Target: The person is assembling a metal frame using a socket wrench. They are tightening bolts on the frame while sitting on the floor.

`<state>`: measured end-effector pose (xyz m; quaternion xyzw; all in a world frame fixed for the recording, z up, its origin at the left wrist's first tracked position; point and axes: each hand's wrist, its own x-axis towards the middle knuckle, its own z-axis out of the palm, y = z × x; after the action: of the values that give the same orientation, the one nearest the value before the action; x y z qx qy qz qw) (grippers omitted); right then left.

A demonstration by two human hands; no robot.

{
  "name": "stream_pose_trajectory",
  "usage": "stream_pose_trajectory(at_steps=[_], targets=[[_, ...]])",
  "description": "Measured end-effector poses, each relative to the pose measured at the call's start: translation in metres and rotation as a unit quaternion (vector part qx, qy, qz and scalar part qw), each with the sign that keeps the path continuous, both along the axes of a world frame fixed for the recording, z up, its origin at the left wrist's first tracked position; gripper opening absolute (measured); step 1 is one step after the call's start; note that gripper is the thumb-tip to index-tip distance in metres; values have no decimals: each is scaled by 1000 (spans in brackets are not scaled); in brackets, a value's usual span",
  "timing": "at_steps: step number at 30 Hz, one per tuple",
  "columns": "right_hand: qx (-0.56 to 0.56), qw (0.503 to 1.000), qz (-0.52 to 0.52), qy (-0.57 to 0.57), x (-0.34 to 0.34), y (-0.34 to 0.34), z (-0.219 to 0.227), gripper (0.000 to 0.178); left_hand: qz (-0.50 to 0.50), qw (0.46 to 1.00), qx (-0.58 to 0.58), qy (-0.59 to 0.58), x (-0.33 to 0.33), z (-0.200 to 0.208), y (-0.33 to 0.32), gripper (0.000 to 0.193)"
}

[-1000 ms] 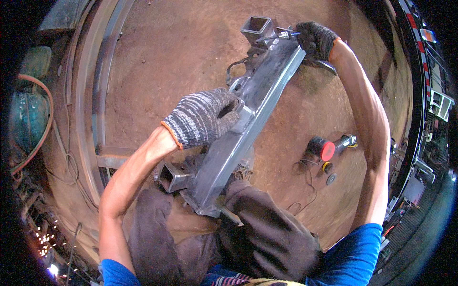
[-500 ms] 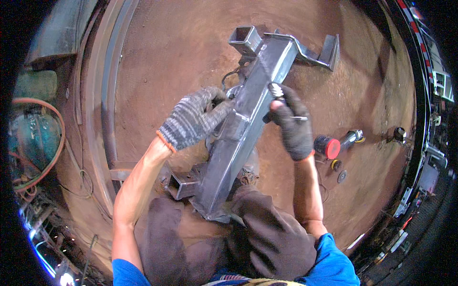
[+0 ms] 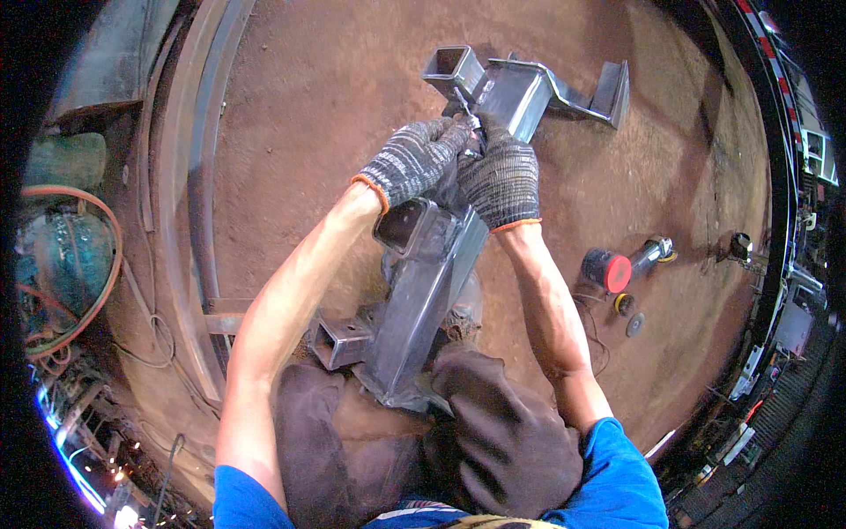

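My left hand point(image 3: 407, 167) and my right hand point(image 3: 500, 185), both in grey knitted gloves with orange cuffs, meet over the upper part of a dark welded steel beam point(image 3: 412, 317). Between their curled fingertips a slim tool with a thin silvery shaft point(image 3: 463, 102) points up and away. Gloves cover most of it, so its exact kind does not show. The right fingers close round its body. Those of the left are pinched beside it, and what they grip is hidden. Just below the left glove a square tube stub point(image 3: 401, 225) opens on the beam's side.
Other square tube stubs point(image 3: 451, 66) and a bent bracket point(image 3: 608, 93) project from the beam. Right of it on the rusty floor lie a round container with a red face point(image 3: 617, 274), an angle grinder point(image 3: 654, 251) and small discs point(image 3: 634, 326). Long steel rails point(image 3: 181, 176) and hoses lie left.
My right hand has swung left and inward with the slim tool. My left hand has shifted up and right, so both hands now meet over the beam, and the square stub has come into view.
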<state>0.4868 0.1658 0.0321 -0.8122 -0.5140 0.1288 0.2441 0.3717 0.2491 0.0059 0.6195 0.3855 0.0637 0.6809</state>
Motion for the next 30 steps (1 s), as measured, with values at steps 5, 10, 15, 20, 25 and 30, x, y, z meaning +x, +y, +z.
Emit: stream_pose_trajectory(at_steps=[5, 10, 15, 20, 25, 30], targets=[[-4, 1000, -1, -16, 1, 5, -3, 29, 19, 1000, -9, -20, 1, -8, 1, 37], [-8, 1000, -5, -29, 10, 10, -13, 30, 25, 999, 31, -31, 4, -15, 4, 43], [2, 1000, -2, -6, 11, 14, -20, 30, 29, 998, 46, -31, 2, -12, 6, 41], [24, 1000, -9, 0, 15, 13, -15, 30, 13, 997, 73, 11, 9, 12, 4, 38], [17, 999, 10, -50, 9, 15, -12, 30, 32, 997, 49, -46, 3, -14, 5, 35], [-59, 993, 32, -97, 12, 17, -7, 24, 28, 998, 22, -51, 3, -10, 4, 37]])
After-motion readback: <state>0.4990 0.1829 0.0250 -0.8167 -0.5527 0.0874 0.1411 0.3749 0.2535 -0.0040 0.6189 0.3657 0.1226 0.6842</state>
